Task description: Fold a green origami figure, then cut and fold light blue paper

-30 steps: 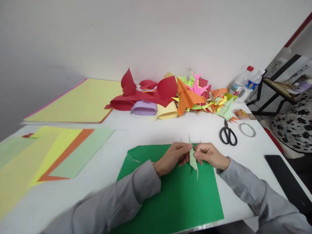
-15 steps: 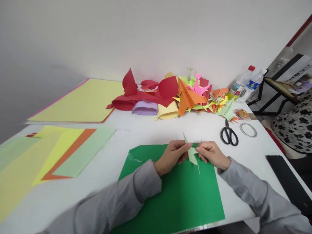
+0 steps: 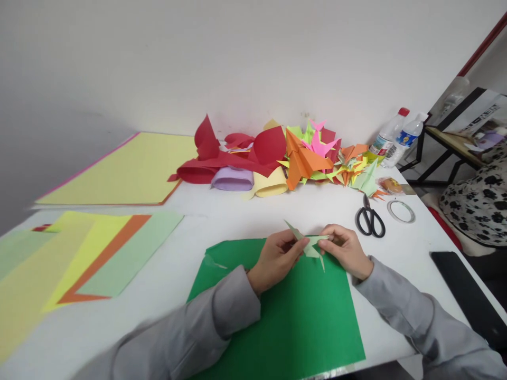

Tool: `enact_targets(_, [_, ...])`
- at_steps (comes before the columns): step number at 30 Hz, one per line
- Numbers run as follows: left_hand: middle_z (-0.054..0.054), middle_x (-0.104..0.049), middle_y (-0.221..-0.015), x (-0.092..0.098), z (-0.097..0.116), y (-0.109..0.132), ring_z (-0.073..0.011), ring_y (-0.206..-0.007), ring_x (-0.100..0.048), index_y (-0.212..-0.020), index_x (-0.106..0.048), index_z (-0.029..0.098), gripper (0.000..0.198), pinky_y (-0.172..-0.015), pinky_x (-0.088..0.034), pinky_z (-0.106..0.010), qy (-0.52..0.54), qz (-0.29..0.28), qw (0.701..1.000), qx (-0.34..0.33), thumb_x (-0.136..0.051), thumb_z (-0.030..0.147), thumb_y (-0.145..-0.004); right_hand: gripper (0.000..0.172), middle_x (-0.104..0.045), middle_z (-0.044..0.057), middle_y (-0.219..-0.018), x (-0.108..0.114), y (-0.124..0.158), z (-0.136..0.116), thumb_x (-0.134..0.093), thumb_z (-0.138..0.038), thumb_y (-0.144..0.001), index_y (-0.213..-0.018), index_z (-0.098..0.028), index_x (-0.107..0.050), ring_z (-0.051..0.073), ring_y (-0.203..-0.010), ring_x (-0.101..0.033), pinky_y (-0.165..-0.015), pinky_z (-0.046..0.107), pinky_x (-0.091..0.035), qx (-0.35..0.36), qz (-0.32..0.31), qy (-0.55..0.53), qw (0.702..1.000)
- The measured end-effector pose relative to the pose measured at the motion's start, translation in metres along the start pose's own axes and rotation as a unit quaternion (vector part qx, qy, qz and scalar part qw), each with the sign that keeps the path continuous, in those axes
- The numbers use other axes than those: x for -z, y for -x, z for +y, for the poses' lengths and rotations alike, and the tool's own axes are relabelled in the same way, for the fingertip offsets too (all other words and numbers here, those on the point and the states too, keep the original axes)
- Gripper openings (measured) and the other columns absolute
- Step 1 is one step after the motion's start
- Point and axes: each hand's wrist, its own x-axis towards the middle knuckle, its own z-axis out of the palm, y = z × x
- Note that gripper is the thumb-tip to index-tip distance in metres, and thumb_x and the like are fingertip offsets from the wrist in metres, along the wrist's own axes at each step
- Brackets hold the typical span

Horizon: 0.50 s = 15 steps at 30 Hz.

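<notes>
Tips figure (image 3: 311, 252) from nearly upright to a slant since the earlier frame, drawing flap (image 3: 319, 238) out to the right

Can see two containers side by side at the back right of table (image 3: 222, 216): red-capped bottle (image 3: 390, 135) and white-capped bottle (image 3: 407, 138). Cannot tell how full either is. Nearer, can see clear packet (image 3: 391, 184) with something orange-brown inside, just beyond tape ring (image 3: 412, 217) and scissors (image 3: 369, 212).

Reaches in from both sides with grey sleeves (image 3: 233, 306) bent inward. Grips figure in left hand (image 3: 275, 258), with thumb on top and fingers curled behind. Pinches flap by its outer end between thumb and fingers of right hand (image 3: 346, 250). Holds figure between the two, over the far part of green sheet (image 3: 301, 316), with one thin tip poking up past left hand and another pointing down beside right hand.

A second ago, shows figure as a narrow strip with right fingertips against its side; now shows it broader, with right hand out at flap. Leaves scissors, tape ring and both bottles in place.
</notes>
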Motion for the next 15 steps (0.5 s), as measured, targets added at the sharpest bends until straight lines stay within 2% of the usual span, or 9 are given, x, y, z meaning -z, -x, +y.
enact_targets(3, [0.006,-0.043,-0.047,-0.0001,-0.0013,0.0003,-0.0063,-0.041,-0.038,-0.061,-0.051,0.017,0.042,-0.041,-0.030,-0.021,0.000,-0.003,1.000,-0.004,-0.062,0.054,-0.077,0.033,-0.060,-0.002,-0.053,-0.0017,0.0002,0.0008,-0.073,-0.049,-0.075,-0.075,-0.018,-0.062,0.010,-0.048,-0.050,-0.050,0.025,-0.038,0.002,0.004,-0.001,1.000])
enact_targets(10, [0.005,-0.043,-0.048,0.0005,-0.0025,0.0009,-0.0068,-0.043,-0.038,-0.060,-0.051,0.016,0.043,-0.043,-0.030,-0.021,0.003,-0.009,1.000,-0.013,-0.062,0.053,-0.078,0.032,-0.063,0.000,-0.057,-0.0012,0.0006,-0.0008,-0.073,-0.046,-0.076,-0.068,-0.017,-0.062,0.011,-0.051,-0.055,-0.053,0.025,-0.043,0.009,-0.001,-0.022,1.000])
enact_targets(15, [0.001,-0.054,-0.060,-0.0002,-0.0023,0.0003,-0.0103,-0.057,-0.049,-0.070,-0.060,0.014,0.035,-0.054,-0.039,-0.023,0.042,-0.027,0.998,-0.039,-0.068,0.047,-0.077,0.030,-0.063,0.000,-0.057,-0.0016,0.0004,-0.0009,-0.073,-0.044,-0.077,-0.066,-0.017,-0.063,0.011,-0.050,-0.055,-0.052,0.025,-0.042,0.017,0.003,-0.035,0.999])
